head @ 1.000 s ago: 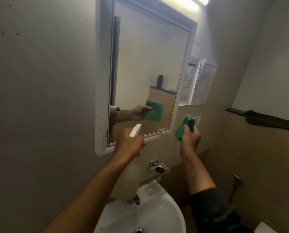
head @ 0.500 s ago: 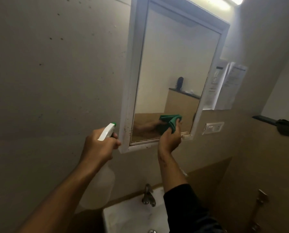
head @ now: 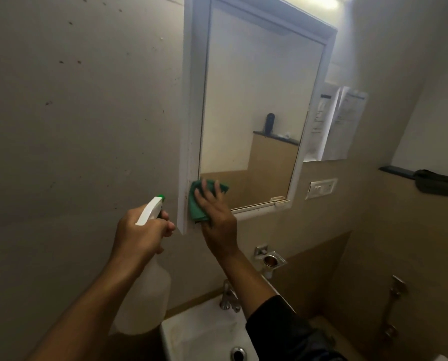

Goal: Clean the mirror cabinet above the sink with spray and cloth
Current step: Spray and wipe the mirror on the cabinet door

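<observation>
Both hands up, right hand (head: 217,217) now flat, cloth (head: 200,201) moved seemingly to frame corner

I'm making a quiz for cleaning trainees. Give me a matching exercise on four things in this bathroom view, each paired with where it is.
Things:
1. green cloth
2. spray bottle
3. tap
4. papers

Places:
A. on the wall right of the mirror cabinet
B. gripped in the left hand
C. pressed on the cabinet's lower left corner by the right hand
D. above the sink

Pairs: 1-C, 2-B, 3-D, 4-A

Soft green cloth (head: 207,201); glossy mirror (head: 256,105); translucent plastic spray bottle (head: 150,295).
</observation>
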{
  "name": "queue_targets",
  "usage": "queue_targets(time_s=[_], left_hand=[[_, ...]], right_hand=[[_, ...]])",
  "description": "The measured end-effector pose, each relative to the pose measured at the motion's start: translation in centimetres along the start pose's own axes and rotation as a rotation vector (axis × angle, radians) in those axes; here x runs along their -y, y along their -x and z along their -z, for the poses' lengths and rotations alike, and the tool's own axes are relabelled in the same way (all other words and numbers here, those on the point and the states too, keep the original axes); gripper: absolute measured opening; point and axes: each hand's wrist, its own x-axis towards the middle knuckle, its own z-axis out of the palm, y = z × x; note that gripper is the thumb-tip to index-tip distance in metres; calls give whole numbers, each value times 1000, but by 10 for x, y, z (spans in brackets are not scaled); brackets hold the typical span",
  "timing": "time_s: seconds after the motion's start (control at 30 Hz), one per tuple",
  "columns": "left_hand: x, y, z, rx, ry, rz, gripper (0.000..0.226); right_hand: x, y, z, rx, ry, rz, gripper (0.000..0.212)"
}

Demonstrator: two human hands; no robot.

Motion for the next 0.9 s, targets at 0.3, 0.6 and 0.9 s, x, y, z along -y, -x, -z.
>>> queue_targets(time_s=[0.3,0.6,0.9], left_hand=[[-2,5,-12,49,-10,8,15],[-7,1,-19,25,3,-30,15],[-3,0,-11,-3,7,-29,14]], right_hand=[[-63,14,39,350,265,384,50],[-105,6,78,557,329,471,55],[-180,0,156,658,480,170,47]])
